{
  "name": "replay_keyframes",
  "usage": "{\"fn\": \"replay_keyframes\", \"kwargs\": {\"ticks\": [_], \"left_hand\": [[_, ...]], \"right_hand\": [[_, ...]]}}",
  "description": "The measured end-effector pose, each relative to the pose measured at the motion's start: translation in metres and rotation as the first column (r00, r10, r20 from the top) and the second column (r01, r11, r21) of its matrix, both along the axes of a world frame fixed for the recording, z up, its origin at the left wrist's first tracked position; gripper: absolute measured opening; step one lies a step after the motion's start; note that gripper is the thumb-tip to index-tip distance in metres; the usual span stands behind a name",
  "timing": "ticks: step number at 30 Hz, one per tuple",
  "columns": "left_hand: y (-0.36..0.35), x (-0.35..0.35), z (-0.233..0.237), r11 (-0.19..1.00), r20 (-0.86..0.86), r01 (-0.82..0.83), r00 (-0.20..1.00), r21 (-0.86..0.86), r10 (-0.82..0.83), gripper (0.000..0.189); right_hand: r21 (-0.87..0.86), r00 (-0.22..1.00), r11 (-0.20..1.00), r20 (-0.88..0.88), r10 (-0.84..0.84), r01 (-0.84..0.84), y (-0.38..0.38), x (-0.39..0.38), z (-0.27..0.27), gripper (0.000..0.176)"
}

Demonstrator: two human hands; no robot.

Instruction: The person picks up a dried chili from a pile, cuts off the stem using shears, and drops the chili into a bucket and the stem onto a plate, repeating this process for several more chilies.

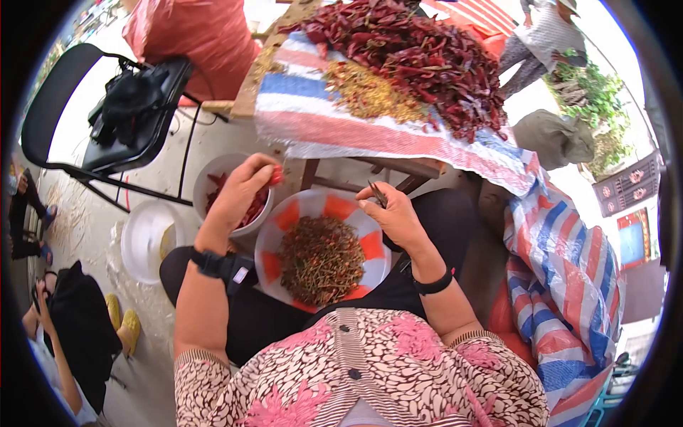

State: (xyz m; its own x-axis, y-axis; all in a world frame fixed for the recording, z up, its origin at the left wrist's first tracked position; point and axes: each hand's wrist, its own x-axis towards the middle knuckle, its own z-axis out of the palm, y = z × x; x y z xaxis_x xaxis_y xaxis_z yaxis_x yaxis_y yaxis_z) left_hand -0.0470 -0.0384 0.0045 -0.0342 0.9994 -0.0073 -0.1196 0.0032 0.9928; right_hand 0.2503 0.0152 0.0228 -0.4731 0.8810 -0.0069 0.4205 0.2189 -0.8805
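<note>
Between the fingers of my left hand (245, 186) is a small red chili piece (276, 175), held above the edge of a white bucket (206, 186) that has red chilies in it. My right hand (391, 215) pinches a small dark metal tool (378, 195), perhaps scissors, over the right rim of an orange and white basin (267, 267). Chili stems and bits (321, 260) fill the bottom of the basin, which sits at my lap. Neither hand touches the other.
Ahead, a striped sheet (284, 117) bears a heap of dried red chilies (420, 53) and yellow seeds (370, 92). A black chair (131, 146), a white tub (131, 242) and a red sack (192, 43) stand left. People are at left and upper right.
</note>
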Motion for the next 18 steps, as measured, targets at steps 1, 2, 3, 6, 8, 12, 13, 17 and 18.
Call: {"fn": "replay_keyframes", "kwargs": {"ticks": [1, 2, 3, 6, 8, 12, 13, 17, 18], "left_hand": [[0.000, -0.007, -0.003, 0.997, -0.114, -0.078, 0.991, -0.020, 0.075, 0.017], [0.002, -0.014, -0.009, 0.986, -0.228, -0.164, 0.962, -0.033, 0.152, 0.020], [0.004, -0.022, -0.019, 0.974, -0.262, -0.227, 0.941, -0.024, 0.213, 0.021], [0.008, -0.029, -0.035, 0.903, -0.555, -0.419, 0.732, 0.090, 0.395, 0.027], [0.006, -0.025, -0.034, 0.835, -0.850, -0.453, 0.261, 0.311, 0.458, 0.031], [0.015, -0.023, -0.050, 0.931, -0.710, -0.300, 0.608, 0.209, 0.355, 0.032], [0.015, -0.016, -0.045, 0.944, -0.665, -0.272, 0.672, 0.189, 0.327, 0.030], [0.020, -0.001, -0.040, 0.970, -0.726, -0.118, 0.645, 0.214, 0.238, 0.026], [0.020, 0.003, -0.036, 0.983, -0.693, -0.101, 0.699, 0.150, 0.178, 0.026]], "right_hand": [[0.021, 0.998, 0.999, -0.043, -0.041, 0.042, 0.014, 0.009, -0.007, 0.017], [0.037, 0.993, 0.996, -0.088, -0.077, 0.080, 0.030, 0.018, -0.011, 0.017], [0.135, 0.989, 0.981, 0.024, -0.147, 0.142, 0.037, 0.024, 0.010, 0.018], [0.469, 0.933, 0.854, 0.151, -0.327, 0.224, 0.091, 0.059, 0.018, 0.018], [0.545, 0.828, 0.784, 0.262, -0.495, 0.297, 0.133, 0.085, 0.023, 0.019], [0.478, 0.820, 0.807, 0.264, -0.508, 0.346, 0.207, 0.106, 0.027, 0.030], [0.493, 0.804, 0.790, 0.260, -0.535, 0.366, 0.220, 0.102, 0.027, 0.032], [0.582, 0.663, 0.696, 0.327, -0.674, 0.420, 0.248, 0.074, 0.028, 0.036], [0.610, 0.601, 0.668, 0.362, -0.713, 0.426, 0.251, 0.068, 0.028, 0.036]]}}
